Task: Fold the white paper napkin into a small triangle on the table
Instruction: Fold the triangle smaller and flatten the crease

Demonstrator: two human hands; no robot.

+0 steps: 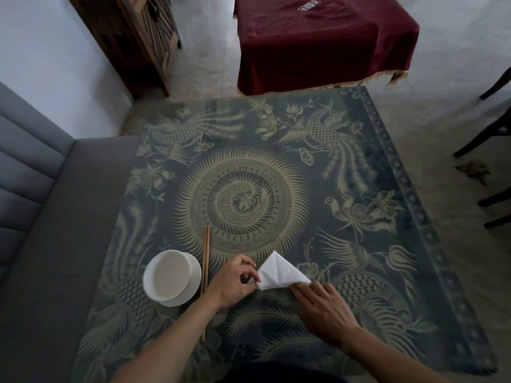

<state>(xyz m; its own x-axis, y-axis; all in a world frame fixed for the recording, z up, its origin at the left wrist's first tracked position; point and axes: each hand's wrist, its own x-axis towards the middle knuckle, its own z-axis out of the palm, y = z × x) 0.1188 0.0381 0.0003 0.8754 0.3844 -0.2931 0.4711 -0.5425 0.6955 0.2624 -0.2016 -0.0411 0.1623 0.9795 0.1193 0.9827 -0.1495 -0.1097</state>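
So the table (276,167) is this big square thing with a dark cloth covered in pale phoenix and swirl patterns, takes up most of what I see. At about 12 o'clock past it there's another table under a dark red cloth (318,42), and a grey sofa (36,203) runs along 9 o'clock. Down near me at 7 o'clock sits a white bowl (171,277) on a saucer, with a pair of wooden chopsticks (206,261) just beside it on the right. The white paper napkin (279,272) lies at roughly 6 o'clock, already a creased pointy shape. My left hand (235,283) is pinching its left corner between thumb and fingertips, and my right hand (323,308) has its fingers pressed flat on the right corner.
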